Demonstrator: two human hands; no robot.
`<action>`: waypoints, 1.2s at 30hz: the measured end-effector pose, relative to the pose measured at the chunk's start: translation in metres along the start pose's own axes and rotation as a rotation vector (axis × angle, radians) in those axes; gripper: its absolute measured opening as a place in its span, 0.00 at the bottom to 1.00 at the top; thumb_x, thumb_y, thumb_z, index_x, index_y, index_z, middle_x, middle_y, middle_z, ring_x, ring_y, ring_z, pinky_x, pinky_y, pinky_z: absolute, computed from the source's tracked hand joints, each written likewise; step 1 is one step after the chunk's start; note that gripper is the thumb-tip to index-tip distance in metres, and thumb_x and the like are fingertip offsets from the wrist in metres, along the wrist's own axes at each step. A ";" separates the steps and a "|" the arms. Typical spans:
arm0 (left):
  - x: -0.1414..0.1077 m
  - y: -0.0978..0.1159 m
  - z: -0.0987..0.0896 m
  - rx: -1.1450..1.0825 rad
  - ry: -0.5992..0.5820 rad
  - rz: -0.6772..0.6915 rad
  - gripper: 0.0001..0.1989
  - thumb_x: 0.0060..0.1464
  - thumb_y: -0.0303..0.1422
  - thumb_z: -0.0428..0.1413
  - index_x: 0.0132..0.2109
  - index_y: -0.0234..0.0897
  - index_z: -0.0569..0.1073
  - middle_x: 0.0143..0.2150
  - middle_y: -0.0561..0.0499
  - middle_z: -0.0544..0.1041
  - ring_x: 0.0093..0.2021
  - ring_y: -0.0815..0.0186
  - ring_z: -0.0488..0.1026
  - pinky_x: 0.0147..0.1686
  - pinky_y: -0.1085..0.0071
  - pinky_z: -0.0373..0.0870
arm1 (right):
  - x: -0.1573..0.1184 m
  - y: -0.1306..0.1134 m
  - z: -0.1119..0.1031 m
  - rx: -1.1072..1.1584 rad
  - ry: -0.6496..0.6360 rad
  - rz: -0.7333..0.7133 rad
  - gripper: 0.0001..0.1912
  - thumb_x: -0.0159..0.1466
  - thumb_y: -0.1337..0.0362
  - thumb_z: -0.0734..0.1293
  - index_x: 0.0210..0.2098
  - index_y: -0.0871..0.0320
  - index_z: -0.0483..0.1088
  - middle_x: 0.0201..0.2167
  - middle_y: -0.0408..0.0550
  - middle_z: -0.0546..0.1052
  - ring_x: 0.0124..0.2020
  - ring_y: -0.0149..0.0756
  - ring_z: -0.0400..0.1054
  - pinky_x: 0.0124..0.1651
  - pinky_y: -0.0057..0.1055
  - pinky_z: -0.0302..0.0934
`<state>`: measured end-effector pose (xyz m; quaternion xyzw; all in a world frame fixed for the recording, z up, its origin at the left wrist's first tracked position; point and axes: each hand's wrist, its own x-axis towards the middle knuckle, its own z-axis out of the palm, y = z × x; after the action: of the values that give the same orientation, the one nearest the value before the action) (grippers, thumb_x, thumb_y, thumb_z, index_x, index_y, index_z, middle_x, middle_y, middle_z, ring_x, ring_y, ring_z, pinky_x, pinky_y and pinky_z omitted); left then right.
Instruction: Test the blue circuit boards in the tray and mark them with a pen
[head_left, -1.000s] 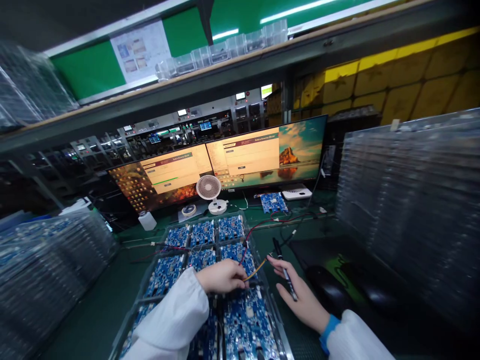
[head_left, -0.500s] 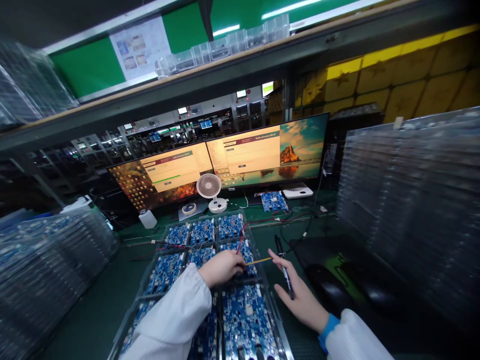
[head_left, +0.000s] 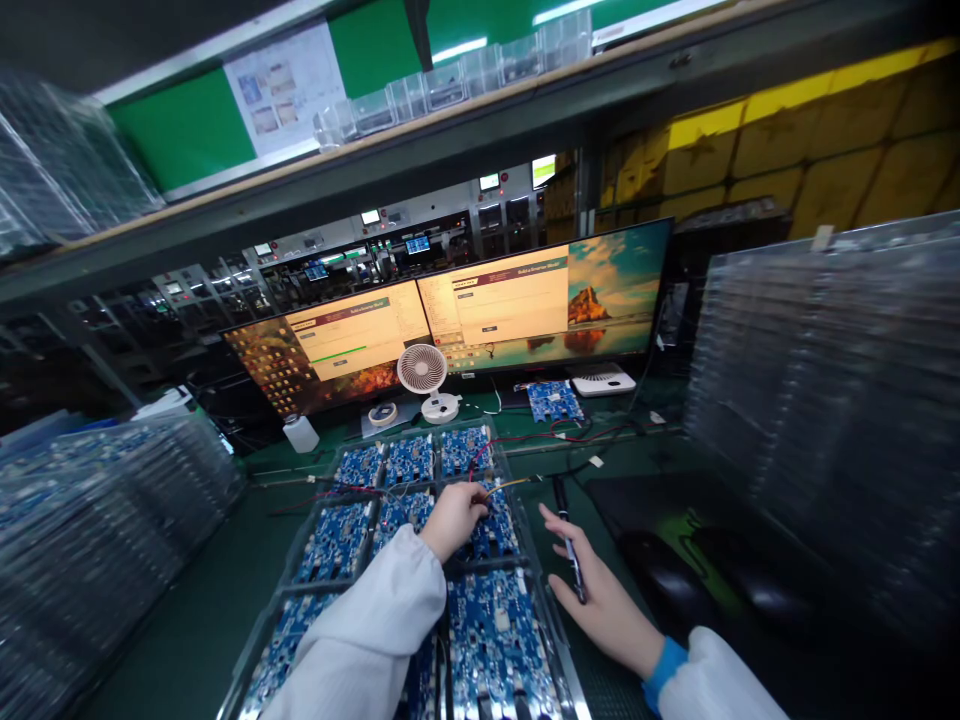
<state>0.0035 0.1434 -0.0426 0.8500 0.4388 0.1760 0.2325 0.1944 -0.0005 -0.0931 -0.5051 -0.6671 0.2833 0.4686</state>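
Note:
A clear tray [head_left: 532,590] holding several blue circuit boards [head_left: 491,650] lies in front of me on the green bench. My left hand [head_left: 454,518] is closed over a board in the middle row, its fingers pinching the end of a yellow and red cable [head_left: 504,486]. My right hand [head_left: 596,590] rests just right of the tray with a black pen [head_left: 568,540] lying across its fingers and palm.
Two monitors [head_left: 480,320] stand behind the tray, with a small white fan [head_left: 424,380], a lone blue board [head_left: 551,400] and a white box [head_left: 604,382] before them. Stacks of clear trays [head_left: 817,400] rise at right and another stack [head_left: 90,520] at left. A black mouse [head_left: 660,570] sits on a mat.
My left hand has moved forward along the tray to a farther board, taking the cable end with it. My right hand let go of the cable and stayed beside the tray.

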 end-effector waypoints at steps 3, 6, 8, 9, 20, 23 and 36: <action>0.000 -0.001 0.000 -0.010 0.001 -0.006 0.08 0.49 0.24 0.55 0.37 0.36 0.77 0.35 0.51 0.79 0.37 0.66 0.73 0.42 0.72 0.68 | 0.000 0.000 0.000 -0.011 0.002 0.010 0.24 0.62 0.63 0.57 0.57 0.52 0.50 0.66 0.51 0.49 0.65 0.37 0.46 0.64 0.47 0.51; 0.000 -0.001 0.000 -0.012 -0.001 -0.008 0.08 0.48 0.24 0.56 0.37 0.36 0.77 0.36 0.50 0.79 0.38 0.66 0.74 0.43 0.72 0.67 | 0.000 0.001 0.001 -0.021 0.005 0.020 0.24 0.62 0.63 0.57 0.57 0.52 0.50 0.66 0.51 0.49 0.65 0.38 0.45 0.65 0.48 0.49; 0.001 -0.002 0.001 -0.008 -0.005 -0.010 0.08 0.48 0.23 0.56 0.37 0.35 0.77 0.36 0.50 0.79 0.38 0.66 0.74 0.42 0.72 0.67 | -0.001 0.001 0.000 -0.027 0.002 0.028 0.24 0.62 0.63 0.57 0.57 0.52 0.50 0.66 0.51 0.49 0.65 0.38 0.45 0.65 0.48 0.48; 0.002 -0.002 0.001 -0.004 -0.007 -0.010 0.08 0.47 0.23 0.57 0.37 0.35 0.77 0.35 0.50 0.79 0.37 0.66 0.74 0.42 0.72 0.68 | -0.001 0.002 0.000 -0.029 -0.002 0.033 0.24 0.62 0.63 0.57 0.57 0.52 0.50 0.66 0.51 0.49 0.65 0.38 0.45 0.65 0.49 0.48; -0.003 -0.002 0.005 0.038 -0.038 0.006 0.09 0.47 0.22 0.55 0.34 0.37 0.77 0.33 0.50 0.80 0.36 0.64 0.74 0.42 0.70 0.68 | -0.001 0.001 0.001 -0.063 -0.058 0.071 0.25 0.61 0.62 0.57 0.57 0.52 0.49 0.65 0.50 0.51 0.65 0.37 0.45 0.64 0.47 0.49; -0.004 0.000 0.006 0.035 -0.042 0.024 0.12 0.45 0.21 0.53 0.36 0.37 0.77 0.33 0.51 0.79 0.36 0.65 0.74 0.42 0.70 0.68 | -0.001 0.000 0.001 -0.071 -0.062 0.076 0.25 0.61 0.61 0.56 0.57 0.52 0.49 0.65 0.49 0.50 0.65 0.37 0.45 0.64 0.46 0.50; -0.034 -0.001 -0.090 0.187 -0.165 -0.168 0.16 0.56 0.31 0.47 0.48 0.33 0.72 0.39 0.45 0.78 0.38 0.62 0.74 0.39 0.70 0.67 | -0.001 0.004 0.002 -0.096 -0.055 0.099 0.26 0.60 0.60 0.55 0.58 0.53 0.48 0.65 0.49 0.50 0.65 0.36 0.45 0.64 0.44 0.50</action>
<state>-0.0613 0.1374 0.0278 0.8398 0.5021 0.0440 0.2016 0.1943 0.0001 -0.0975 -0.5513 -0.6668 0.2873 0.4109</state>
